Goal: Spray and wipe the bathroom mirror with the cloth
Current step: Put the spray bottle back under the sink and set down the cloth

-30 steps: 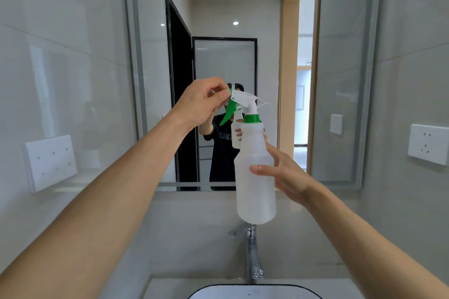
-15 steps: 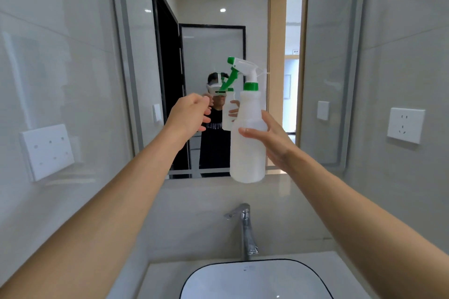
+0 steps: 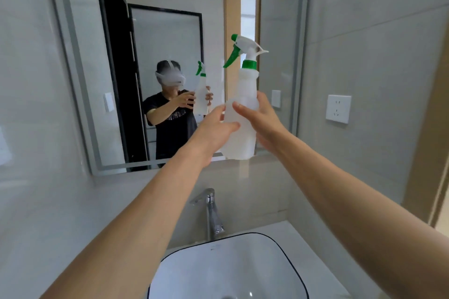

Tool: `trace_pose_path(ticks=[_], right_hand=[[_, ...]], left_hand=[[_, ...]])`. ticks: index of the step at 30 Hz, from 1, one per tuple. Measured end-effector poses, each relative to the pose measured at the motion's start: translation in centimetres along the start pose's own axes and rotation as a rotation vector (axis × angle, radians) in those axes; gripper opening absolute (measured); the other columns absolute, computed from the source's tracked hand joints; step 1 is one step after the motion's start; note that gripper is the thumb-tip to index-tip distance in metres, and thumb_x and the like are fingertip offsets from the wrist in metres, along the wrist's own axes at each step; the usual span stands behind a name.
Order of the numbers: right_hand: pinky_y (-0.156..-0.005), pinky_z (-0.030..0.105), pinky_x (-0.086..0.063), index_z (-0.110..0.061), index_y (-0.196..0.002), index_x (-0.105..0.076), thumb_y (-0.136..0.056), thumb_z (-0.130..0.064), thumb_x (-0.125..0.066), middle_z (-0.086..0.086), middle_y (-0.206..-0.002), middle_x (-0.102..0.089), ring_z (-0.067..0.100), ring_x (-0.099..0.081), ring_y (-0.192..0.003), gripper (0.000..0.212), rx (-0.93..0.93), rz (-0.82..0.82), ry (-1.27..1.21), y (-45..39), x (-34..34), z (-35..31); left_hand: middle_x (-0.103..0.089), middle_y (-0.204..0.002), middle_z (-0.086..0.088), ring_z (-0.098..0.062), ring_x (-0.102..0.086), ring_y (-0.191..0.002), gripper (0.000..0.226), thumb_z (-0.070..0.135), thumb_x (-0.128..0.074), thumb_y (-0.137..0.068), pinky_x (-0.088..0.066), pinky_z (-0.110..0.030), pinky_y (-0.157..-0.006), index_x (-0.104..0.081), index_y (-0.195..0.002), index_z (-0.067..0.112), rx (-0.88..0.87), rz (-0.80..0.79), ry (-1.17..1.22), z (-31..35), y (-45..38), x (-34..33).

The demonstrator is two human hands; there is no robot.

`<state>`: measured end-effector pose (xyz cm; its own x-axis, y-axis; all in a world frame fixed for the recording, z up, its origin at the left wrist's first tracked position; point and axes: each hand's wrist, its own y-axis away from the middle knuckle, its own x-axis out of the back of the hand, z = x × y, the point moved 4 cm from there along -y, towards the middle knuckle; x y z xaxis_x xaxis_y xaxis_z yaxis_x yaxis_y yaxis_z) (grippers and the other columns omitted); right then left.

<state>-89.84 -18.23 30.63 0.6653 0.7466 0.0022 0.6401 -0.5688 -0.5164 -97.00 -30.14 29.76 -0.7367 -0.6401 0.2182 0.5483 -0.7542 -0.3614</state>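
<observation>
Far left: grey tiled wall is filling the edge of the view. Mirror is hanging above the counter, showing the person's reflection holding a bottle up with both hands.

Left hand is reaching in from lower left, thumb lying against the lower body of the spray bottle, fingers wrapping round the bottle's far left side; I'm calling it a grip, though the fingertips are hidden. The bottle is standing upright in the air in front of the mirror's right part: translucent white body, green collar, green trigger pointing left. It's hanging above the faucet, well clear of it.

Right hand is gripping the bottle from the right, fingers curling over the front of the body at mid height. Both hands are together on the bottle, almost touching each other.

Below: white basin with a dark rim is sitting on the counter. Right wall: white socket is sitting beside the mirror frame.

No cloth in view.
</observation>
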Motion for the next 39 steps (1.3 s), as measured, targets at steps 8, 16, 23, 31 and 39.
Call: trace_pose_path(ticks=[8,16,23,31,39], right_hand=[[-0.101,0.056,-0.051,-0.016,-0.144,-0.037,-0.103,-0.026,-0.054,0.014,-0.135,-0.056,0.034,-0.06,-0.12,0.046,-0.108,0.027,0.041,2.6,3.0,-0.1],[-0.098,0.053,-0.054,-0.018,-0.142,-0.04,-0.101,-0.03,-0.057,0.011,-0.131,-0.058,0.03,-0.063,-0.116,0.045,-0.112,0.025,0.067,2.8,3.9,0.9],[-0.092,0.05,-0.058,-0.019,-0.134,-0.049,-0.095,-0.035,-0.066,0.005,-0.123,-0.065,0.025,-0.067,-0.11,0.046,-0.062,-0.051,0.014,1.3,2.6,3.1],[-0.092,0.044,-0.059,-0.017,-0.137,-0.048,-0.096,-0.031,-0.066,0.0,-0.121,-0.065,0.02,-0.068,-0.11,0.047,0.014,-0.274,-0.147,-0.7,0.7,4.5],[-0.095,0.045,-0.058,-0.019,-0.127,-0.052,-0.092,-0.03,-0.07,0.004,-0.121,-0.068,0.019,-0.069,-0.109,0.041,0.037,-0.596,-0.323,3.6,-0.9,5.1]], left_hand=[[-0.059,-0.123,0.011,-0.018,-0.059,-0.119,0.047,0.026,-0.057,-0.1,-0.048,-0.047,-0.105,-0.043,-0.144,0.033,0.016,-0.007,0.014,-1.3,0.7,-3.6],[-0.063,-0.126,0.002,-0.021,-0.06,-0.117,0.054,0.028,-0.06,-0.098,-0.049,-0.041,-0.099,-0.039,-0.147,0.035,0.047,0.03,-0.026,-2.1,0.8,-4.8],[-0.068,-0.12,0.001,-0.018,-0.065,-0.111,0.056,0.023,-0.068,-0.094,-0.053,-0.045,-0.099,-0.044,-0.144,0.033,0.049,0.208,-0.063,-3.2,1.6,-3.8],[-0.069,-0.12,0.001,-0.018,-0.067,-0.109,0.045,0.027,-0.063,-0.097,-0.055,-0.042,-0.096,-0.049,-0.14,0.031,0.062,0.474,-0.189,-2.8,2.2,-3.5],[-0.057,-0.121,0.01,0.005,-0.059,-0.103,0.057,0.025,-0.064,-0.097,-0.05,-0.021,-0.09,-0.041,-0.148,0.028,0.1,0.879,-0.218,-3.3,9.4,-6.9]])
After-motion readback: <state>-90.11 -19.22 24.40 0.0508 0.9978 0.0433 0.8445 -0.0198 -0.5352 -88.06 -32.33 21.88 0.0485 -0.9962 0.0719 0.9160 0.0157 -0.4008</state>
